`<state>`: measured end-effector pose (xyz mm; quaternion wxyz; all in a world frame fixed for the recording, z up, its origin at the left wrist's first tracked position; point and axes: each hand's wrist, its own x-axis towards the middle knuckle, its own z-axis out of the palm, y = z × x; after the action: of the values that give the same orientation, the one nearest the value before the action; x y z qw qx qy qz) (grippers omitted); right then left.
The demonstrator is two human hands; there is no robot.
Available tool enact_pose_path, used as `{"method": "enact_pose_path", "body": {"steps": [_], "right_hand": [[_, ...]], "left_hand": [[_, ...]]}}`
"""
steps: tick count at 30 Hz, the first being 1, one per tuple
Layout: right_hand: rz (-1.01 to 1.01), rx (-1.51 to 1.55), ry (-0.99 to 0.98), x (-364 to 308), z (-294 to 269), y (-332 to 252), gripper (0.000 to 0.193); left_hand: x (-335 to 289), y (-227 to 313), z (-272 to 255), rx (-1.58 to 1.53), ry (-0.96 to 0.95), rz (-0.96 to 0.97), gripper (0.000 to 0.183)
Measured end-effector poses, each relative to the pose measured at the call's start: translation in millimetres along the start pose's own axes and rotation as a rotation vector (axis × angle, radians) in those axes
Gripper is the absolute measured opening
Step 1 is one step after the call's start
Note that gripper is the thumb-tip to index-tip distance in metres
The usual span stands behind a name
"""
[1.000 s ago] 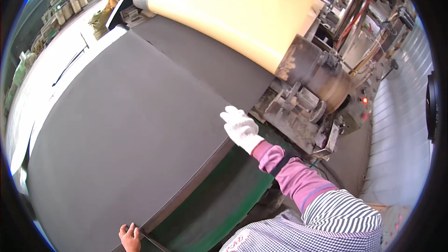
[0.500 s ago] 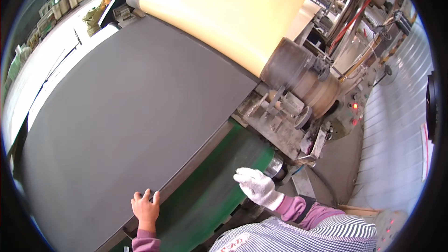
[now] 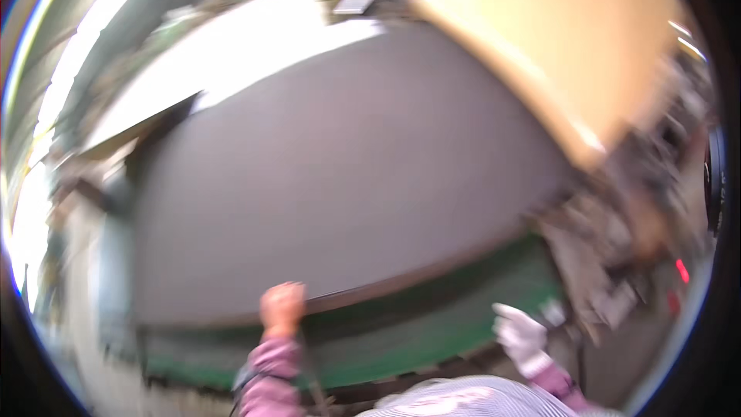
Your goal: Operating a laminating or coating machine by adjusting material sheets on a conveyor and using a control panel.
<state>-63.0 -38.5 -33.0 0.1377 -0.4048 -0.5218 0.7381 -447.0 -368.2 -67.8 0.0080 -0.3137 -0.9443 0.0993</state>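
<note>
A broad dark grey sheet or table surface (image 3: pixel 340 162) spreads in front of me, its near edge bordered by a brown strip. My bare left hand (image 3: pixel 282 307) is at that near edge, left of the middle. Its fingers look curled in, but blur hides what they hold, if anything. My right hand (image 3: pixel 522 337), in a white knitted glove, hovers over the green belt (image 3: pixel 440 324) below the edge. A finger points out to the left, and I see nothing in that hand.
A wide tan sheet (image 3: pixel 556 38) rises over a roller at the far right. Blurred machinery (image 3: pixel 610 239) with a red light (image 3: pixel 682 270) stands on the right. A bright white area (image 3: pixel 255 38) lies beyond the grey surface's far edge.
The view has swung left, shifting the surface and machinery rightward and levelling the near edge. My left hand's fingers, spread on the edge before, now look curled. My right hand stays over the belt.
</note>
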Motion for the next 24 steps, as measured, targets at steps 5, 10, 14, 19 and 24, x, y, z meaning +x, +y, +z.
{"method": "enact_pose_path", "body": {"steps": [5, 10, 14, 19, 24], "right_hand": [[-0.282, -0.56, 0.157, 6, -3, 12, 0.016], [-0.386, -0.553, 0.045, 24, 26, -9, 0.016], [-0.339, -0.613, 0.143, 28, 13, -28, 0.013], [-0.61, -0.817, 0.064, 62, 4, -45, 0.022], [-0.681, -0.911, 0.021, 59, 11, -45, 0.023]], "left_hand": [[14, 76, 26, -0.466, 0.27, -0.069, 0.039], [14, 89, 7, -0.59, 0.278, 0.01, 0.038], [13, 27, 27, -0.548, 0.36, -0.14, 0.03], [25, 13, 10, -0.595, 0.122, -0.21, 0.025], [46, 48, 0, -0.731, 0.076, -0.037, 0.035]]}}
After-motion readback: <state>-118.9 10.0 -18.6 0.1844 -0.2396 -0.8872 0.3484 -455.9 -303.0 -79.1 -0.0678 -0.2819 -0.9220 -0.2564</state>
